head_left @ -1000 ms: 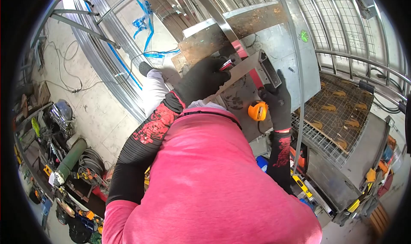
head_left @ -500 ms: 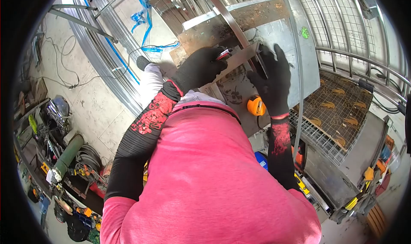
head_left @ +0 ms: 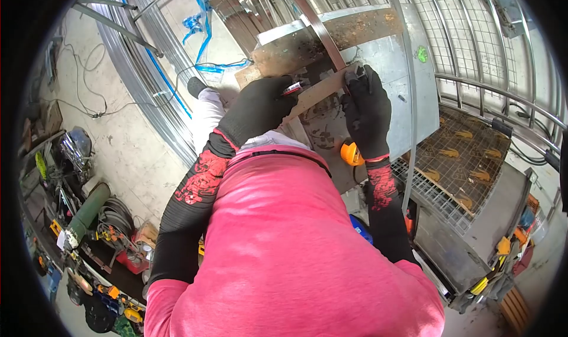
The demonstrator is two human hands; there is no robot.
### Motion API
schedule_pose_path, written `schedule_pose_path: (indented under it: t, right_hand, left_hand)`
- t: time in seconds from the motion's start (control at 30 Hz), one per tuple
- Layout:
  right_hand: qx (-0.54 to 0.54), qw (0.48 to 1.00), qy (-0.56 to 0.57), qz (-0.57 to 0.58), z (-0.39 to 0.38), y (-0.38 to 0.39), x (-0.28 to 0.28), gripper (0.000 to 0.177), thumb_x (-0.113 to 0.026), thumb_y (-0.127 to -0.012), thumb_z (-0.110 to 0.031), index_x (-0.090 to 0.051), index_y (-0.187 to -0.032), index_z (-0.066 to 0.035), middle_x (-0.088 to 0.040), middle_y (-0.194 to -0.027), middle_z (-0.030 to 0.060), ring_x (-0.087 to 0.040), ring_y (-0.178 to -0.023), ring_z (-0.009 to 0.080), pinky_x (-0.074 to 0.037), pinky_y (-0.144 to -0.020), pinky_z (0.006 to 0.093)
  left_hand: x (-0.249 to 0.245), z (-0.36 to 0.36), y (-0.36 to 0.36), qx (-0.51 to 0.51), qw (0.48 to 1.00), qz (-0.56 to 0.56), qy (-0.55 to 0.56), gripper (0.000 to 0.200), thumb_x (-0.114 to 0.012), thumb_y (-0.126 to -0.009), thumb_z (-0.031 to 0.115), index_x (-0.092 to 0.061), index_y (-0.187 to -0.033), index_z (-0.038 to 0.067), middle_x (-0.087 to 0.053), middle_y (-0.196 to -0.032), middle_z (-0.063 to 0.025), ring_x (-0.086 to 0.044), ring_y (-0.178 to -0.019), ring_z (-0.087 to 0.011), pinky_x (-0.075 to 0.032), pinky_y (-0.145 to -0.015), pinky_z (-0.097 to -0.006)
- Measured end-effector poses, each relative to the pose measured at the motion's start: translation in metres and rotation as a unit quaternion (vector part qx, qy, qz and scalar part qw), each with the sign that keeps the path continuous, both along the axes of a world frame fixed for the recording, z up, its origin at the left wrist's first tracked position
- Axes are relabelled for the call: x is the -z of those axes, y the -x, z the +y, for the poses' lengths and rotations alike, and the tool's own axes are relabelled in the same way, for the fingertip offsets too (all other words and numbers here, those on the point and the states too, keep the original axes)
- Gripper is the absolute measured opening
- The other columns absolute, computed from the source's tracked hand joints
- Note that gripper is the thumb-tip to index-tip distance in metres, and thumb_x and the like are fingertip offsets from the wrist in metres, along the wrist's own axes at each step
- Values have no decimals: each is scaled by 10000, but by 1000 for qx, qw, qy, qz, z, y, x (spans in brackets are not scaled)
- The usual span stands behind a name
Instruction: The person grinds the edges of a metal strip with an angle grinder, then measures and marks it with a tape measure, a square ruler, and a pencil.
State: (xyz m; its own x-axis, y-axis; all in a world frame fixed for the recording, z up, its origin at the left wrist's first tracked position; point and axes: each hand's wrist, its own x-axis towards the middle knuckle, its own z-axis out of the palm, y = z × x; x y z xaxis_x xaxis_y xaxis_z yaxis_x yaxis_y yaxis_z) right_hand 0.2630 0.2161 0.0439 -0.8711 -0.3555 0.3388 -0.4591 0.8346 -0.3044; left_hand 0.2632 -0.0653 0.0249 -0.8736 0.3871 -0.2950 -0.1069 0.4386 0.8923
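Note:
My left hand (head_left: 263, 106), in a black glove, is closed around a small red-and-white marker-like item (head_left: 292, 88) near the near end of a flat metal strip (head_left: 319, 97). At the strip's far end, my right hand (head_left: 367, 112), also black-gloved, has its fingers bent around the metal. A long brown metal bar (head_left: 316, 29) runs away from that end. Below my right hand an orange tape measure (head_left: 351, 153) rests on the work surface.
A grey metal sheet (head_left: 396, 82) lies under the work. Steel railings (head_left: 503, 88) curve along the right, beside a brown patterned board (head_left: 461, 153). Long metal profiles (head_left: 142, 65) and blue plastic (head_left: 207, 35) lie at the upper left. A green cylinder (head_left: 87, 213) is at lower left.
My right hand has closed from spread fingers onto the strip's far end. My left hand has shifted slightly left and down, and the brown bar now meets the strip's end.

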Motion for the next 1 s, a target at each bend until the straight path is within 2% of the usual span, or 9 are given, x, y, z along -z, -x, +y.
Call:
schedule_pose_path:
  t: [0.07,0.27,0.6,0.7,0.87,1.0]
  right_hand:
    - [3,1000,-9,4,-2,-1,-2,479,-678,-843,-25,-747,-1310,-106,-655,-1370,240,-703,-1036,442,-590,-846,495]
    - [12,999,-38,-11,-1,-3,0,523,-645,-848,-28,-722,-1356,-125,-633,-1395,260,-686,-1055,457,-577,-858,509]
    - [19,996,-86,-4,-6,-3,-4,590,-634,-847,-15,-671,-1419,-153,-591,-1434,281,-681,-1031,463,-574,-822,518]
    - [18,996,-89,-4,-5,-2,-2,582,-636,-844,-15,-678,-1408,-150,-594,-1428,283,-684,-1025,460,-576,-815,514]
    - [23,995,-101,-12,-6,-3,-4,587,-635,-833,-9,-682,-1402,-145,-600,-1422,286,-687,-1008,454,-578,-813,507]
    - [28,994,-103,-22,-7,-3,-6,586,-643,-831,-7,-682,-1398,-151,-601,-1427,283,-688,-1010,450,-577,-818,502]
  left_hand:
    - [7,0,-6,-40,998,19,-35,350,-711,-978,225,-720,-1265,26,-744,-1066,-257,-741,-977,-413,-574,-852,-471]
    - [7,-2,-4,-21,999,-6,-24,379,-715,-976,227,-714,-1298,27,-747,-1068,-257,-753,-960,-393,-579,-841,-467]
    - [5,1,-5,-49,997,-38,-43,359,-700,-973,220,-721,-1284,43,-752,-1026,-240,-760,-916,-370,-585,-819,-452]
    - [5,-1,-4,-41,997,-53,-40,359,-694,-975,225,-722,-1291,55,-757,-1042,-236,-760,-925,-374,-586,-828,-456]
    - [14,0,-8,-46,998,7,-38,373,-696,-968,257,-724,-1290,72,-763,-1060,-238,-749,-971,-419,-583,-865,-484]
    - [23,0,-7,-39,998,10,-44,384,-692,-965,275,-727,-1302,93,-758,-1052,-248,-739,-991,-440,-581,-876,-496]
